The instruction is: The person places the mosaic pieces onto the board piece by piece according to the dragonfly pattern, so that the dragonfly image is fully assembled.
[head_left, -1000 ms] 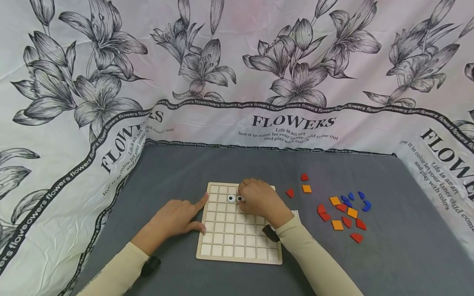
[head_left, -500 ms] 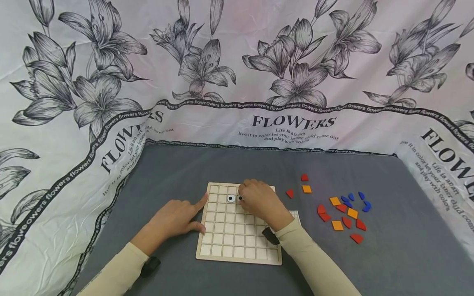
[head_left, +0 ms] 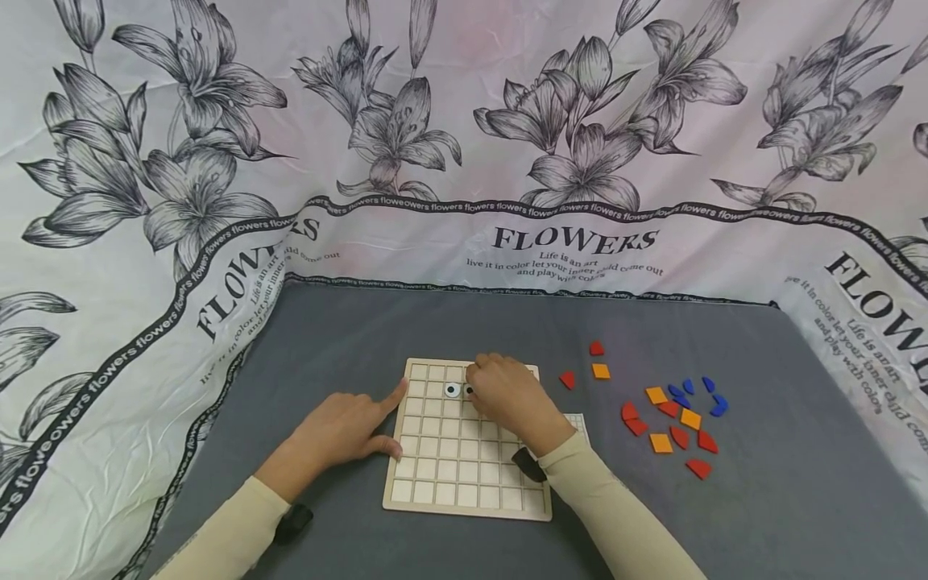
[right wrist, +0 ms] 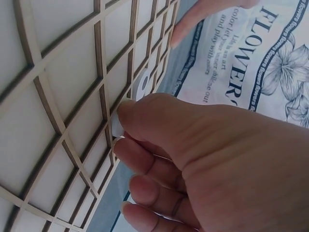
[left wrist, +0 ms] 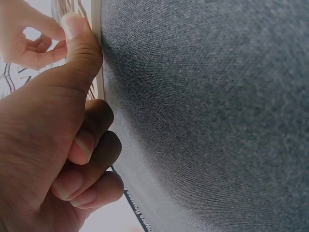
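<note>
A wooden grid board [head_left: 448, 447] with square cells lies on the grey table. My left hand [head_left: 348, 427] rests at its left edge, index finger and thumb stretched out against the rim. In the left wrist view the thumb lies on the board's edge [left wrist: 96, 29] and the other fingers are curled. One white eye disc [head_left: 453, 390] with a black dot sits in an upper cell. Beside it my right hand [head_left: 511, 395] pinches a second eye disc [head_left: 469, 390], mostly hidden by the fingers. In the right wrist view the thumb and index finger meet at that disc, against the grid.
Right of the board lie loose red pieces [head_left: 699, 469], orange squares [head_left: 660, 443] and small blue pieces [head_left: 708, 385], several of each. A white gridded card [head_left: 576, 420] shows partly beneath the right forearm. A flower-printed cloth [head_left: 580, 242] surrounds the table [head_left: 348, 322] at the back and sides.
My right hand shifts slightly over the second eye disc, its fingers staying at the same cell. The left hand, the board and the loose pieces stay put.
</note>
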